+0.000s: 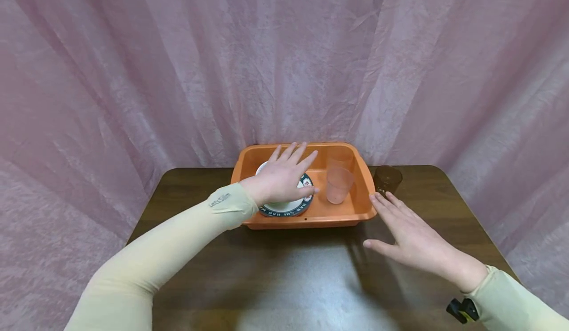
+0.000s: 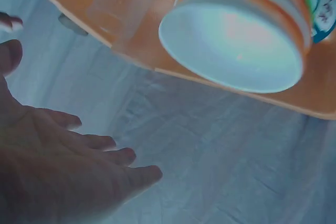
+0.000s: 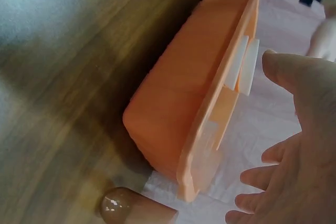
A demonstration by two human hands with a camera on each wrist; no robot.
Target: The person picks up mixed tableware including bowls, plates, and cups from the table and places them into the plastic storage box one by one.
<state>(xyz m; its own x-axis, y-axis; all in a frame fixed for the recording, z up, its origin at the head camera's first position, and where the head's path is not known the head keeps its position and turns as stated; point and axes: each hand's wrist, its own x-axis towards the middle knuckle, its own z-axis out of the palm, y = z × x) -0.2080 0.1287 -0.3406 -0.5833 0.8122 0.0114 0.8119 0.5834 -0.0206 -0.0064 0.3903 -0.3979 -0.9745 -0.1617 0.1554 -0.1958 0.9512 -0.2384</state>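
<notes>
An orange plastic basin point(image 1: 329, 219) stands at the back of the table. Over its left part hovers my left hand point(image 1: 282, 175), palm down with fingers spread and nothing held. Beneath that hand, largely hidden by it in the head view, are white bowls point(image 2: 231, 40) with orange bands, stacked, and a plate point(image 1: 289, 211) with a dark green lettered rim. Inside the basin's right part is a translucent cup point(image 1: 340, 186). My right hand point(image 1: 415, 244) is held out empty beside the basin's right front corner, fingers extended and thumb apart. Just beyond its fingertips stands a brown transparent cup point(image 1: 387, 179).
The brown wooden table point(image 1: 284, 281) has rounded back corners, with a pink curtain point(image 1: 284, 64) hanging right behind it. A small black device point(image 1: 462, 311) is strapped at the right wrist. Pale sleeves point(image 1: 178, 252) cover both forearms.
</notes>
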